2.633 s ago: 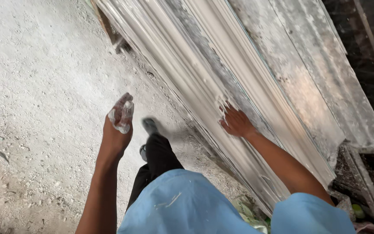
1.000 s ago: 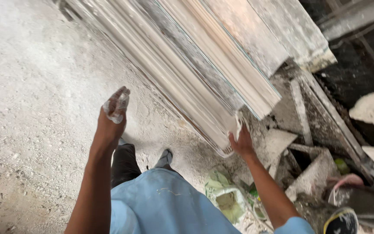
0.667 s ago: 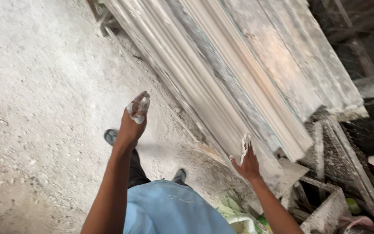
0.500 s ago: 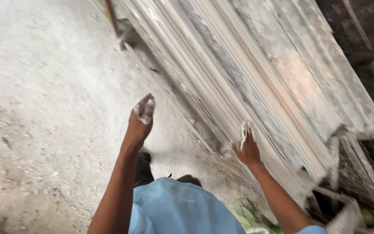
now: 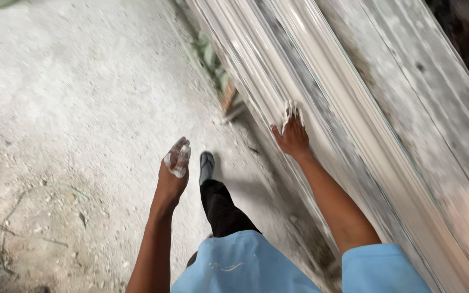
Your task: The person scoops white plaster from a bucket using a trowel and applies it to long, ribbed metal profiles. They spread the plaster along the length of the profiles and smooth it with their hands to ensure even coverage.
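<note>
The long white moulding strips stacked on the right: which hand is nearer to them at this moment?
Right. The right hand lies flat on the white moulding strips, fingers smeared with white. The left hand hangs apart over the dusty floor, its fingers coated white too.

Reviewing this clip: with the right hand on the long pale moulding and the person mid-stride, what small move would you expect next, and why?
Probably a short slide of the right hand further along the long moulding: its plaster-coated fingers lie flat on the profiled face. The left hand, also coated white, hangs free over the dusty floor.
</note>
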